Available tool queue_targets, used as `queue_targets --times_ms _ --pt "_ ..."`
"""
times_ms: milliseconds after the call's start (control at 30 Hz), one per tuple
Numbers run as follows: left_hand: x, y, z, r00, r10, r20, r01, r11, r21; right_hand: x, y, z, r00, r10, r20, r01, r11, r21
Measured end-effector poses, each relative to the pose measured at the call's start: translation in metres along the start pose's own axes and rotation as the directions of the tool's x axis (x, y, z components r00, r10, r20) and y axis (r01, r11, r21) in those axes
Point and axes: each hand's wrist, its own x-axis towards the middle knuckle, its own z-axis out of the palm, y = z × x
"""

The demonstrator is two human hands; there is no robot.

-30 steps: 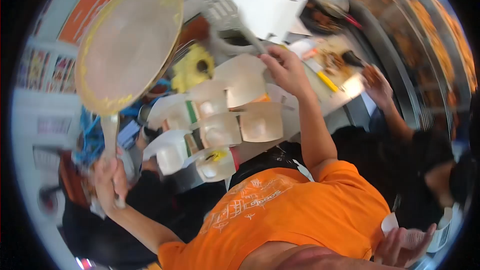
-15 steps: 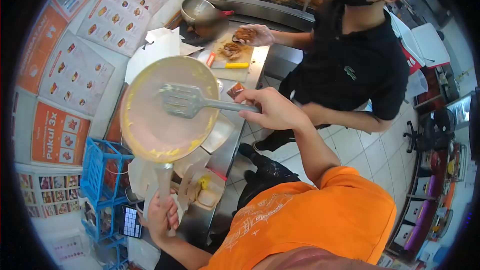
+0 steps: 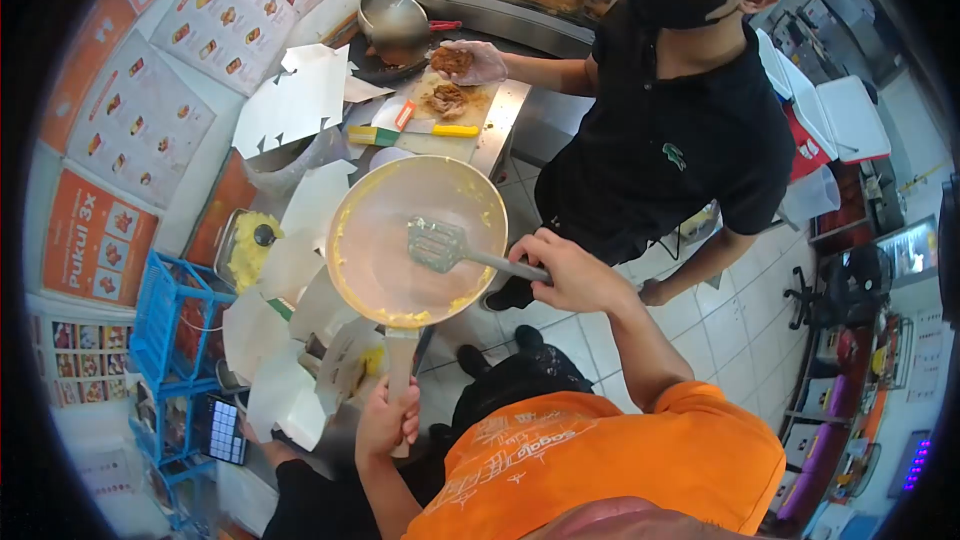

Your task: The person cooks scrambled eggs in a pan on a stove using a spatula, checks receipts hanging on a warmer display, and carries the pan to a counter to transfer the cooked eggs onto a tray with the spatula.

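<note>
My left hand is closed round the handle of a frying pan, held up in front of me. Bits of yellow food cling to the pan's pale inside and rim. A grey slotted spatula has its smeared head over the pan, and my right hand grips its handle. Below and left of the pan, open takeaway boxes stand on the counter, one with yellow food in it. A tray of yellow food with a dark round object on top lies farther left.
A masked co-worker in black holds browned meat over a cutting board with a yellow-handled tool. Blue baskets stand at left. Another person's black sleeve reaches in near a keypad device.
The pan and spatula have moved right in view, away from the counter, with both my hands. The boxes and yellow food tray show more. The co-worker's meat-holding hand has shifted left.
</note>
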Motion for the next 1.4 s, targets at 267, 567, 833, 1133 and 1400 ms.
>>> queue_targets --times_ms 267,567,833,1133,1400 --pt "0.028 -0.076 0.042 0.99 -0.056 -0.127 0.045 0.995 -0.084 -0.023 0.065 0.008 0.999 0.032 0.034 -0.033 0.998 0.047" --pt "0.019 -0.123 0.093 0.978 -0.118 -0.175 0.082 0.977 -0.199 -0.052 0.099 0.004 0.982 0.083 0.169 -0.084 0.996 -0.001" --pt "0.0 -0.118 0.144 0.962 -0.147 -0.228 0.089 0.965 -0.247 -0.035 0.088 -0.031 0.939 0.074 0.335 -0.067 0.997 -0.034" --pt "-0.048 -0.082 0.188 0.942 -0.19 -0.278 0.098 0.945 -0.313 -0.027 0.023 -0.089 0.854 0.131 0.503 -0.083 0.99 -0.118" --pt "-0.118 -0.115 0.217 0.95 -0.135 -0.281 0.068 0.969 -0.237 -0.102 -0.001 -0.108 0.864 0.091 0.496 -0.044 0.993 -0.107"
